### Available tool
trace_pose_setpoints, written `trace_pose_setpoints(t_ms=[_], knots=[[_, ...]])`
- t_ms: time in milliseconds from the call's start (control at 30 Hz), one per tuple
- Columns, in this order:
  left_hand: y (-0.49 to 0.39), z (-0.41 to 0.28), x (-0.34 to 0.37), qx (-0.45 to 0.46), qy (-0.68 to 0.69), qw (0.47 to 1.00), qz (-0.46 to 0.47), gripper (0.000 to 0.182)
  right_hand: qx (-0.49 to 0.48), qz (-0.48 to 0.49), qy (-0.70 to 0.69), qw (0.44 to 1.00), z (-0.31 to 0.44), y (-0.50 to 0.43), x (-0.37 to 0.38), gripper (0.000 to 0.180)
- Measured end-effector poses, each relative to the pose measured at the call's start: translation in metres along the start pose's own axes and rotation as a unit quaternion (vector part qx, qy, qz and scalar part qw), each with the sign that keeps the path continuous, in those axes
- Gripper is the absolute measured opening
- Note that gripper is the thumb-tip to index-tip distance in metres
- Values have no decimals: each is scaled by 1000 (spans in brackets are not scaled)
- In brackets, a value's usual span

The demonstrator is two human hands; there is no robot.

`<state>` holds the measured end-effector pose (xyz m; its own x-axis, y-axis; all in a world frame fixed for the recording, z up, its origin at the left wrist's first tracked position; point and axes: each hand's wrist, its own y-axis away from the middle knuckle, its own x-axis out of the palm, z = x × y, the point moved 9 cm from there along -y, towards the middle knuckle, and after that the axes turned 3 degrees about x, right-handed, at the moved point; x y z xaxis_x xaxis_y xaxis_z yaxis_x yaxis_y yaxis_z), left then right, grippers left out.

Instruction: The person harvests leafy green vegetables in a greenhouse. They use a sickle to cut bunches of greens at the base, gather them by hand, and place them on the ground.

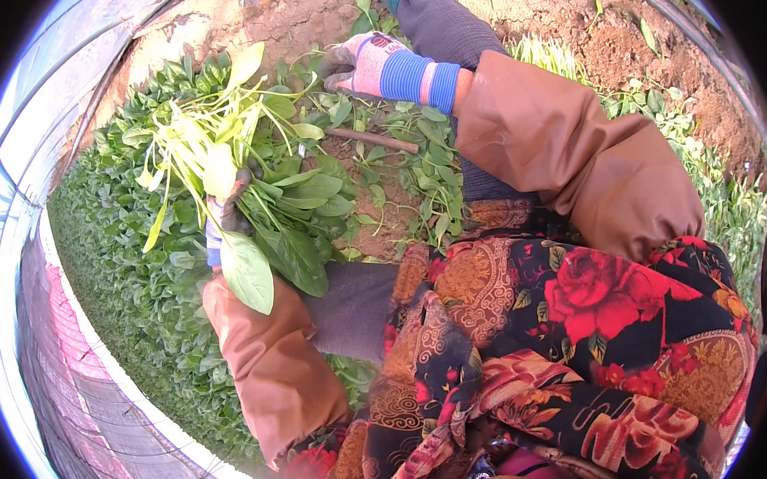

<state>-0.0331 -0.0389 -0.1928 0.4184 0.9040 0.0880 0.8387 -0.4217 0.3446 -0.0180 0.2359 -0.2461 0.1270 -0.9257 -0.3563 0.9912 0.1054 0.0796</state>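
My left hand [234, 209], in a work glove with a striped cuff, is closed around a bunch of leafy greens that look like spinach [301, 202]. Pale stems spread to the upper left, and broad dark leaves hang to the right over my knee. My right hand [366, 66], in a pink glove with grey-coated fingers and a blue cuff, is over the soil at the upper middle. Its thumb and fingers are a little apart, with no plant plainly between them. A brown wooden stick [372, 139] lies on the ground below it, its left end partly hidden by leaves.
A dense bed of growing greens [130, 226] fills the left side. Loose leaves [427, 151] litter the soil between my legs. Cut greens [688, 145] lie in a row at the right, beside bare soil [723, 82]. Plastic sheeting on curved hoops [24, 90] borders the left.
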Motion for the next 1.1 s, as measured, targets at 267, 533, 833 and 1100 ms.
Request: trace_pose_setpoints(t_ms=[267, 533, 833, 1100], knots=[[-11, 10, -8, -68, 109, 988, 91, 45, -20, 288, -161, 944, 20, -36, 66, 88], [-9, 44, -47, -130, 89, 983, 90, 35, 7, 283, -233, 930, 22, -34, 84, 45], [3, 29, -71, -30, -2, 999, -28, 44, -107, 104, 71, 986, 22, -61, 85, 36], [30, 15, -76, -33, -92, 995, -38, 58, -60, 134, 91, 985, 23, -64, 59, 34]])
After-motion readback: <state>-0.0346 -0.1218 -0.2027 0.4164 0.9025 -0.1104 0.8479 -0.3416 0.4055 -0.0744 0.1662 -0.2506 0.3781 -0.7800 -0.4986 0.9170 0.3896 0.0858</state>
